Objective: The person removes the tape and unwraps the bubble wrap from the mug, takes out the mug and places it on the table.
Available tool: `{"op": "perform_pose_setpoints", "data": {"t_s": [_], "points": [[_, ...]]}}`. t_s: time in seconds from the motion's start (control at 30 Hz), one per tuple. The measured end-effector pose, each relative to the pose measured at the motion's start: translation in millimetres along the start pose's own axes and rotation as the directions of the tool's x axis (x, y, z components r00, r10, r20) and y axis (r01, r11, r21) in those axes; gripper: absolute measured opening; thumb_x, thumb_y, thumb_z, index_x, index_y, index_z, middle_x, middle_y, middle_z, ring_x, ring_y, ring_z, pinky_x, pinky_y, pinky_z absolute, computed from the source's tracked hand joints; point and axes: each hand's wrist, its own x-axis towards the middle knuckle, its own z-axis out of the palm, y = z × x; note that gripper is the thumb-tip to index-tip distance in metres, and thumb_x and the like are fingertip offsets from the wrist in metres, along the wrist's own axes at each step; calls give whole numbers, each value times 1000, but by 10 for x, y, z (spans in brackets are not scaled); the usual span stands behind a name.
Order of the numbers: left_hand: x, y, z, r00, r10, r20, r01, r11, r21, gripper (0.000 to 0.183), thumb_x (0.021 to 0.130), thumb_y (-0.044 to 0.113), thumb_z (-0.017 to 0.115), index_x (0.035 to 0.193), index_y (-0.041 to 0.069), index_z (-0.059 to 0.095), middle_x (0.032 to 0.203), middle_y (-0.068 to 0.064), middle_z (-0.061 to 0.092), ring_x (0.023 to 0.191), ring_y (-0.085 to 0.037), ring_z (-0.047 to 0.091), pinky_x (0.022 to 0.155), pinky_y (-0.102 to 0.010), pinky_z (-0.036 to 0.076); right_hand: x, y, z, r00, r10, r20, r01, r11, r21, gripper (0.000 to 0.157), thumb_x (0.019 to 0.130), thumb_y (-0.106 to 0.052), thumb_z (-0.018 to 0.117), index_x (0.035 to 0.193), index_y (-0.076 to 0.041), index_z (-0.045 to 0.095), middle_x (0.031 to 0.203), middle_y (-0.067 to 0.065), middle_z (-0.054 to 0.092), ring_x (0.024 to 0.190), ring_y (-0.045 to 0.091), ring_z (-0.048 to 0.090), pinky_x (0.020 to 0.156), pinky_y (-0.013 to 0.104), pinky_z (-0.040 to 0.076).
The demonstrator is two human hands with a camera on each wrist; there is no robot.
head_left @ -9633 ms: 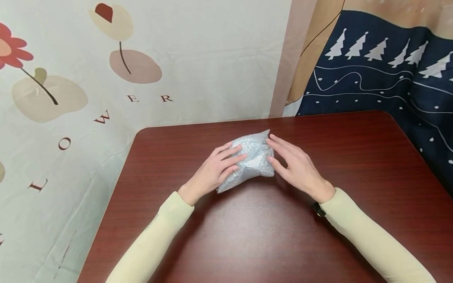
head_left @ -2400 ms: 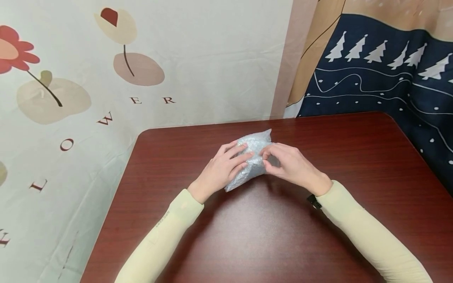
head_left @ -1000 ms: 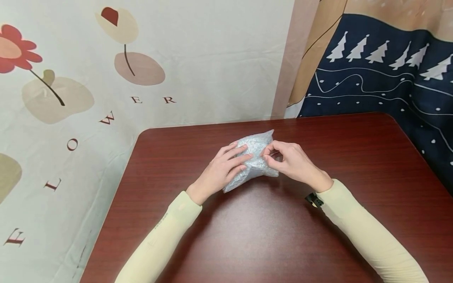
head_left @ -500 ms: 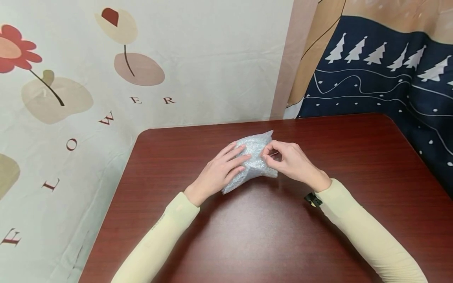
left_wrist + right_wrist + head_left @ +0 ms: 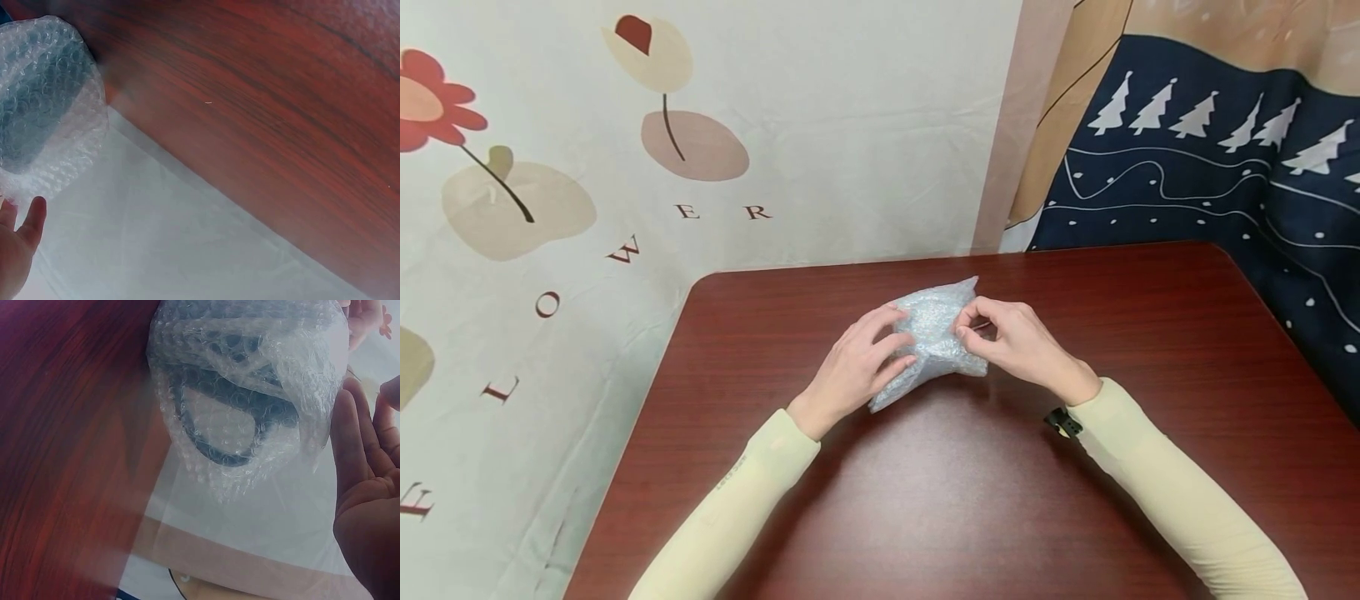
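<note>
A bubble-wrapped package [image 5: 936,318] lies on the table, puffy, with pointed corners. Through the clear wrap in the right wrist view, a dark loop [image 5: 234,460] like a handle shows. My left hand [image 5: 850,367] rests at the package's left side, fingers spread and slightly bent, fingertips at the wrap. At the right side, my right hand [image 5: 1026,346] pinches with thumb and index finger at the wrap's surface; what small part it pinches is too fine to make out. The left wrist view catches only the left fingertips [image 5: 37,215] beside the bubble wrap [image 5: 53,106].
The reddish-brown wooden table [image 5: 895,500] has rounded far corners. Behind it hangs a pale cloth [image 5: 850,125] with flowers and letters. A navy cloth [image 5: 1195,183] with white trees hangs at the right. A black band [image 5: 1063,422] sits at the right wrist.
Earlier the right fingers lay straight at the package's right edge; later thumb and index finger came together in a pinch. Just now the left fingers bend and draw back leftward across the wrap.
</note>
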Motion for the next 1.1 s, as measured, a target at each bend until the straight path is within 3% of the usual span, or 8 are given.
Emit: {"op": "perform_pose_setpoints", "data": {"t_s": [0.23,0.63,0.9,1.1], "points": [[6,-18,18,1000,11,-19,-11,999,-46,15,95,21,78,105,10,74,134,-16,62,135,-33,54,119,-37,36,-4,8,-3,1000,0,-9,0,1000,5,11,92,-2,68,94,-14,68,91,1,71,84,10,64,75,26,57],[11,-31,38,1000,-11,-11,9,993,-114,16,92,18,80,103,9,72,144,-20,57,146,-41,41,122,-41,30,-2,52,14,999,0,-50,2,998,57,11,91,1,67,92,-10,69,91,-2,72,84,10,67,74,20,57],[38,-12,12,1000,11,-21,-11,1000,-23,15,94,22,79,103,12,72,151,-19,51,149,-44,34,121,-51,31,-6,51,7,996,12,-85,-4,996,91,12,93,2,67,93,-10,69,92,-1,74,79,10,67,73,18,57],[29,2,-8,999,26,-24,-25,998,55,14,96,25,76,103,14,72,160,-18,42,154,-42,23,122,-56,27,14,32,5,985,-3,-172,6,1000,19,8,94,-2,69,95,-10,68,92,-2,75,75,8,66,70,15,54]]}}
